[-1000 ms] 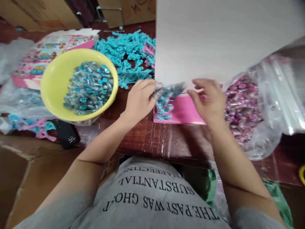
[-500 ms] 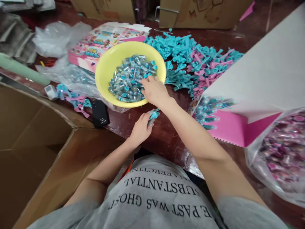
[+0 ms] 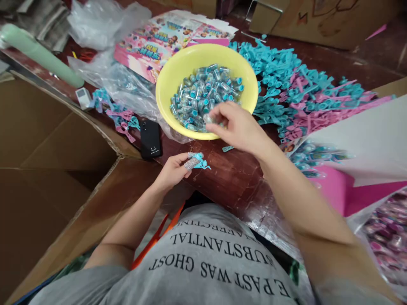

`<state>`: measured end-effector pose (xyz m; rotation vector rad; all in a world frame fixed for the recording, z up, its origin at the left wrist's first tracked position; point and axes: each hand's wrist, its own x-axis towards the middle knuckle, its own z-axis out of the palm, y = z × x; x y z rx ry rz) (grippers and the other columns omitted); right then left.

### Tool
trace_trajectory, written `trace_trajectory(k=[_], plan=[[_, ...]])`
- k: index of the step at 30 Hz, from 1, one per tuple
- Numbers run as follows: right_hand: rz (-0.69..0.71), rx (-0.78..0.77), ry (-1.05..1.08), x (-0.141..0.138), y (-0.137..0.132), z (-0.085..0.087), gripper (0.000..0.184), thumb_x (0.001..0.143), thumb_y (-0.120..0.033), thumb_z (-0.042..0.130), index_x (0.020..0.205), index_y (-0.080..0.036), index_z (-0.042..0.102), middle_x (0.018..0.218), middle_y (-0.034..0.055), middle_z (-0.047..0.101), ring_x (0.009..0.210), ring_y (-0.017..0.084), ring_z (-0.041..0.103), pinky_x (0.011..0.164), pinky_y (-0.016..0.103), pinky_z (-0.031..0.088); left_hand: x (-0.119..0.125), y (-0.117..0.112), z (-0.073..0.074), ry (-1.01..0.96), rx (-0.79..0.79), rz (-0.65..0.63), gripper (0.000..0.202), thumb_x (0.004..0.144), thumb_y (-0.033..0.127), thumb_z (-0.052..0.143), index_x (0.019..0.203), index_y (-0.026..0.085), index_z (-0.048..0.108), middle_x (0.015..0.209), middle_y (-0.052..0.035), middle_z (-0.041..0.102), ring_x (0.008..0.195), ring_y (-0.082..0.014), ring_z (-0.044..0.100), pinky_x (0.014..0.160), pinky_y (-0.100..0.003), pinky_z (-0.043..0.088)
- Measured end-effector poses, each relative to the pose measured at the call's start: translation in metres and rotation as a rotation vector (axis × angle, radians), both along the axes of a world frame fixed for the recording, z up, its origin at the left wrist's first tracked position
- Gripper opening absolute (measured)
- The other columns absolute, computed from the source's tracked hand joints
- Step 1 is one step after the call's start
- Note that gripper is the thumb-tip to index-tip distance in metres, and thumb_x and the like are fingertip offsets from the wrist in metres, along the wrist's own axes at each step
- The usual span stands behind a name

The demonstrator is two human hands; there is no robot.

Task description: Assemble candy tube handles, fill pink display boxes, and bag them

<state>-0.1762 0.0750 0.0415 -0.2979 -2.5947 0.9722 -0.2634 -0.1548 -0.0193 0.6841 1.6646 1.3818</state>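
Over the near rim of the yellow basin (image 3: 165,99), my right hand (image 3: 240,127) pinches a small clear bottle (image 3: 208,119), partly blurred. Many such bottles (image 3: 203,95) with blue caps fill the basin's bottom. Closer to my body, my left hand (image 3: 176,169) is closed on a blue plastic piece (image 3: 200,162), its fingertips wrapped in silvery tape. What exactly the blue piece is, I cannot make out. A small flat blue piece (image 3: 227,148) lies on the table below the basin.
Blue plastic pieces (image 3: 270,63) and pink ones (image 3: 314,120) heap right of the basin. A white and pink box (image 3: 333,186) holds filled blue items. On the left lie a black phone (image 3: 150,139), crumpled plastic bags (image 3: 101,25) and an open cardboard box (image 3: 79,220).
My right hand has lifted from among the bottles toward the basin's near rim, now with a bottle between its fingers. My left hand still holds the blue piece. The view has shifted.
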Motion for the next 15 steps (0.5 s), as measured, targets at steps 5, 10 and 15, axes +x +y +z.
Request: trace_trajectory(k=[5,10,15], plan=[[0.108,-0.487,0.054,0.065,-0.034,-0.014,0.023,0.095,-0.037,0.071,0.112,-0.024,0.064,0.103,0.0042,0.074,0.089,0.017,0.070,0.080,0.033,0.059,0.000,0.008,0.005,-0.049,0.039,-0.097,0.038,0.089,0.058,0.079,0.098,0.022,0.084,0.059,0.0031,0.055,0.049,-0.0073,0.040,0.049,-0.023,0.035],[0.165,-0.504,0.032,0.077,-0.029,-0.024,0.026,0.098,-0.040,0.071,0.120,-0.026,0.070,0.109,0.0042,0.078,0.093,0.017,0.074,0.085,0.033,0.059,-0.001,0.022,0.017,0.039,0.074,-0.206,0.035,0.091,0.056,0.076,0.098,0.023,0.086,0.062,0.0010,0.060,0.051,-0.0092,0.046,0.051,-0.024,0.041],[0.109,-0.307,-0.034,0.077,-0.026,-0.015,0.027,0.100,-0.051,0.068,0.110,-0.028,0.075,0.098,0.0023,0.080,0.081,0.017,0.071,0.076,0.032,0.054,0.000,0.025,0.017,0.377,0.180,-0.229,0.026,0.099,0.044,0.069,0.101,0.025,0.087,0.089,-0.0053,0.079,0.081,-0.0178,0.072,0.077,-0.031,0.060]])
